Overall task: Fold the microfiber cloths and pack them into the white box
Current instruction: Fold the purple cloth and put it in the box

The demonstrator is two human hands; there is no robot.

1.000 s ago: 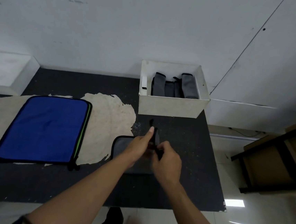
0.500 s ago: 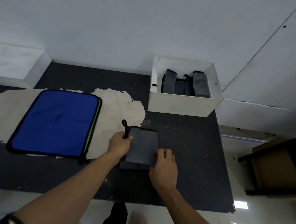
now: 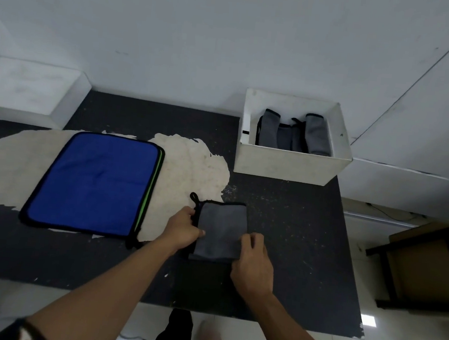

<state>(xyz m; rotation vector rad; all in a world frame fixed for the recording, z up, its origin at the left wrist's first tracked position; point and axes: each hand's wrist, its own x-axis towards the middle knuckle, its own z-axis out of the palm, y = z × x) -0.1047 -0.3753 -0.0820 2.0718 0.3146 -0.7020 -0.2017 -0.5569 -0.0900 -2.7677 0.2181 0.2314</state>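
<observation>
Your left hand grips the grey cloth at its left edge, where the fingertips go out of sight. Your right hand covers the cloth's near right corner; pinching or only pressing, cannot tell. The near wall of the white box hides the lower halves of the packed cloths. Count is perhaps three; the dark middle is unclear. Under the blue cloth only a green edge shows. The bottom edge cuts off your forearms, the right edge the wooden furniture.
</observation>
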